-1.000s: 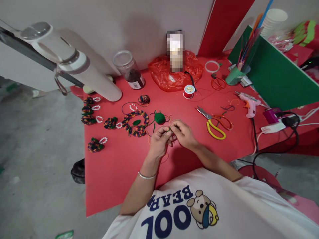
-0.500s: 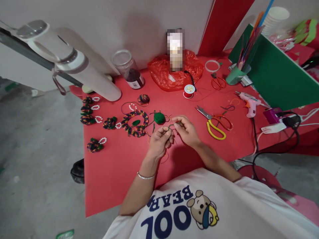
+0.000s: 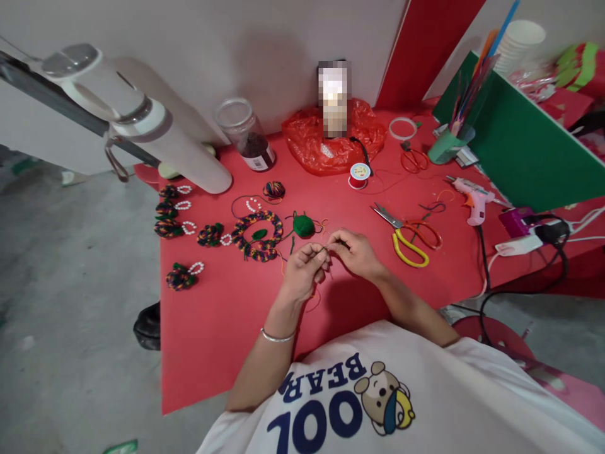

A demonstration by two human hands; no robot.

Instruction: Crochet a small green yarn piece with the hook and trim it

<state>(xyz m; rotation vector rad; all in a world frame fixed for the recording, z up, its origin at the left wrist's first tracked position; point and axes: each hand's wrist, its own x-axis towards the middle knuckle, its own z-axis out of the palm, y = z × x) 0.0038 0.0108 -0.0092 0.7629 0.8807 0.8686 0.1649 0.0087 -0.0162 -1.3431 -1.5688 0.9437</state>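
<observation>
My left hand (image 3: 302, 272) and right hand (image 3: 354, 251) have fingers pinched on a green cord (image 3: 323, 250), just below the yarn ball (image 3: 303, 225).

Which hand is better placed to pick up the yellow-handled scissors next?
Probably the right hand: it sits closer to the yellow-handled scissors, with bare red table between. The left hand lies farther away, pinching the green cord.

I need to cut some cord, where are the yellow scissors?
In the head view, the yellow scissors lie on the red table, just right of the right hand.
</observation>
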